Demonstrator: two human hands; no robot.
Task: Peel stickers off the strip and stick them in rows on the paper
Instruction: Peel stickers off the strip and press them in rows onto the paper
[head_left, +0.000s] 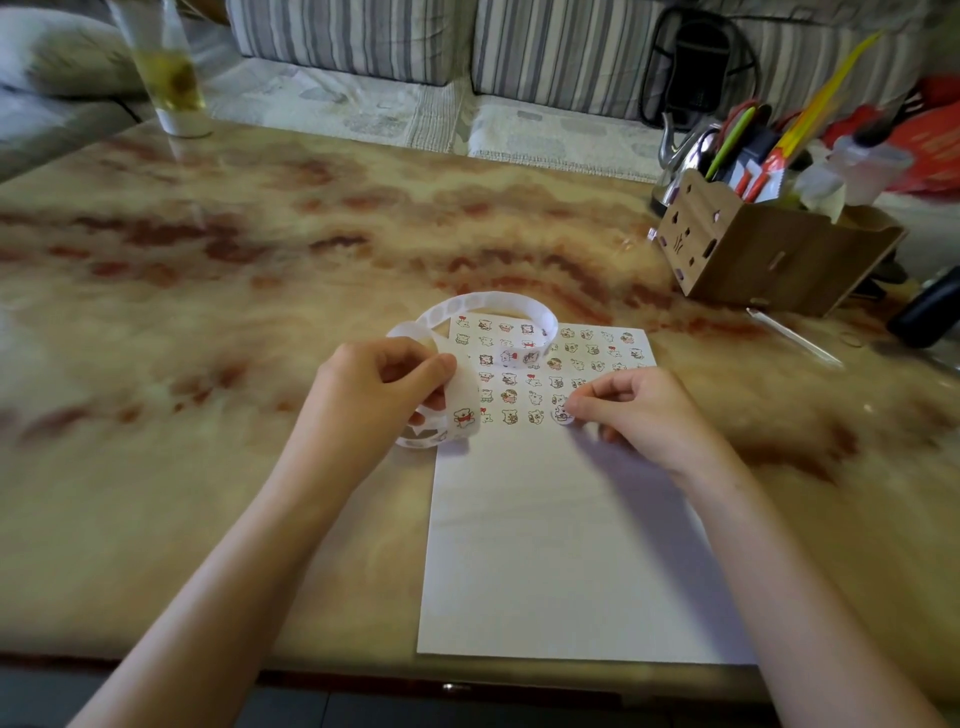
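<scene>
Far left: a tall clear glass of yellowish drink (169, 78) stands at the back edge of the glossy desk (234, 249), whose top is marbled beige with red-brown veins.

Left of centre: the left hand (379, 384) grips the white sticker strip (491, 304), with fingers and thumb curled round it. The strip arches from this hand over the far left corner of the white paper sheet (561, 545) and also coils below the hand. A bear sticker with a red scarf shows on the lower coil.

Centre: the paper lies flat on the desk, its near edge close to the desk's front edge. Rows of small cartoon stickers fill its far part; the near part is plain white. Any lettering on the stickers is too small to read.

Right of centre: the right hand (639, 410) pinches a round white sticker (562, 414) between thumb and forefinger at the right end of the nearest row. Whether the sticker touches the paper cannot be told.

Right: a brown wooden organiser box with cut-out holes (769, 249) holds green, red and yellow pens. Its markings are not legible. A thin clear stick (795, 338) lies near it on the desk.

Room: a sofa with grey striped cushions (353, 36) runs behind the desk.
</scene>
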